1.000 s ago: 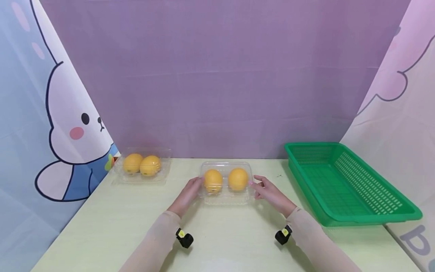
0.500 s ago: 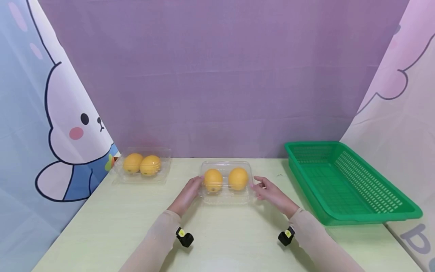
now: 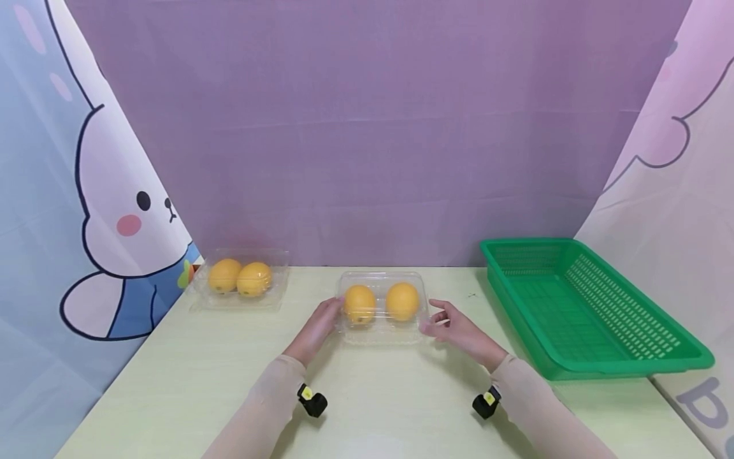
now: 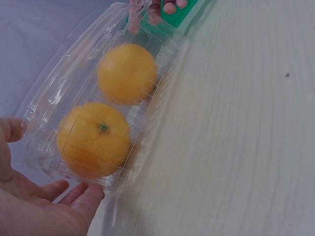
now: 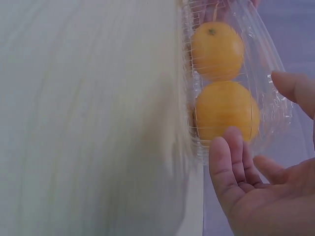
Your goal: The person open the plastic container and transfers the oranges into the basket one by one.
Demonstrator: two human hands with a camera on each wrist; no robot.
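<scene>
A clear plastic fruit box (image 3: pixel 382 331) with its lid lowered lies at the middle of the table. Inside are two oranges, the left orange (image 3: pixel 359 305) and the right orange (image 3: pixel 402 301). My left hand (image 3: pixel 315 325) holds the box's left end. In the left wrist view, its fingers (image 4: pixel 88 199) bend in at that end, one digit at the far lid edge. At the other end, my right hand (image 3: pixel 459 328) has loosely bent, spread fingers, one tip right at the near corner. In the right wrist view, these fingers (image 5: pixel 221 167) overlap the box's end.
A second clear box (image 3: pixel 275 299) with two oranges stands at the back left. To the right is a green slotted basket (image 3: pixel 625 368) with nothing in it. A purple cloth (image 3: pixel 378 140) hangs behind the pale table (image 3: pixel 378 401), with printed cloths at both sides.
The fingertip of my right hand has slid along the box's right end toward its near corner, and the right wrist has shifted slightly right. My left hand and the box stay in place.
</scene>
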